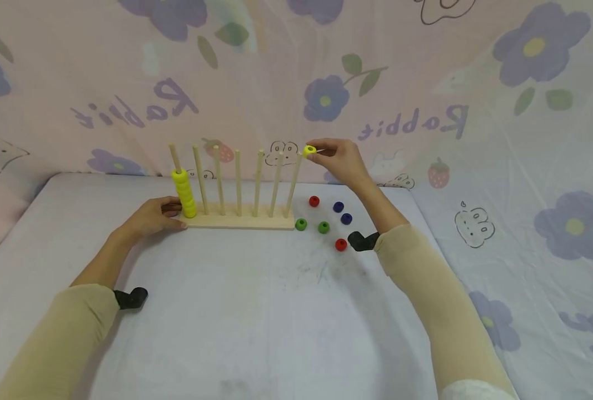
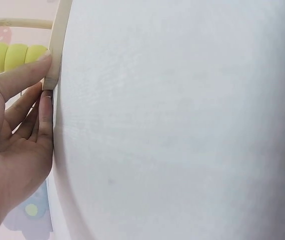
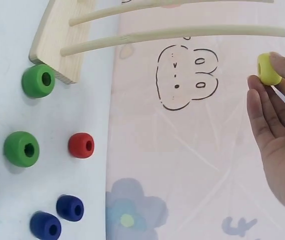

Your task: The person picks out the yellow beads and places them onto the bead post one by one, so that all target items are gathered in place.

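Note:
A pale wooden peg rack (image 1: pixel 241 222) with a row of upright pegs stands on the white surface. Several yellow beads (image 1: pixel 183 193) are stacked on its leftmost peg. My left hand (image 1: pixel 151 216) grips the left end of the base; in the left wrist view its thumb (image 2: pixel 30 72) lies along the near side, other fingers by the end and partly hidden. A single yellow bead (image 3: pixel 268 70) is pinched between thumb and fingers of my right hand (image 1: pixel 343 161). That bead is beside the top of the rightmost peg (image 3: pixel 182 36), apart from it in the right wrist view.
Loose beads lie right of the rack: two green ones (image 1: pixel 323 227), two blue ones (image 1: pixel 346 219) and two red ones (image 1: pixel 341 244). One green bead (image 3: pixel 38 81) sits close against the base's right end. A patterned cloth (image 1: pixel 256 83) hangs behind the white table (image 1: pixel 226 311).

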The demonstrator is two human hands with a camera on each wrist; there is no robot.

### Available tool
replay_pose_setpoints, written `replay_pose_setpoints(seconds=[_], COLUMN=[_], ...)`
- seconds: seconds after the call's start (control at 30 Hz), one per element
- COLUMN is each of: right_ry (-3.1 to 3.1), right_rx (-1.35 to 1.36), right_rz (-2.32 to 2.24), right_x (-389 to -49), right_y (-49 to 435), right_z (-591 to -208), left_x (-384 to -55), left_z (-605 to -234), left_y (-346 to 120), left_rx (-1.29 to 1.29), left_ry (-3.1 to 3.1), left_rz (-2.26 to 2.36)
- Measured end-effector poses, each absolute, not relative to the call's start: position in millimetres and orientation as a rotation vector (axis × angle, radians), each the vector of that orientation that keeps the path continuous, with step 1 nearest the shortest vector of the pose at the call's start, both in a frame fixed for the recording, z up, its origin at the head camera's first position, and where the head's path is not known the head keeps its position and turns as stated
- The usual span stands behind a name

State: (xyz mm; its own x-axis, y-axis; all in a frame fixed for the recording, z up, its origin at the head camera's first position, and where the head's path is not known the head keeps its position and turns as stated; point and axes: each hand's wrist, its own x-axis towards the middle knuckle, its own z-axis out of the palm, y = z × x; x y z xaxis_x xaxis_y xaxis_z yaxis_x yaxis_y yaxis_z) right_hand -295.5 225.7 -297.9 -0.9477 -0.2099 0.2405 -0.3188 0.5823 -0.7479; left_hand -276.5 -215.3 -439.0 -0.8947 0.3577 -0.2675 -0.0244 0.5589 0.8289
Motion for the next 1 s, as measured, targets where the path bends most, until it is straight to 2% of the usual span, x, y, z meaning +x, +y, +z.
replay_pose_setpoints(seconds=[1.0], right_ry=[-2.632], right_rx=[0.715], right_rz=[1.325], right_x=[-306.0], right_y=[158.0], right_z=[-252.3], left_x=[-276.1], left_z=[-443.1], left_y=[-215.8], left_rx=[0.267], left_ry=[2.377], left_rz=[1.309])
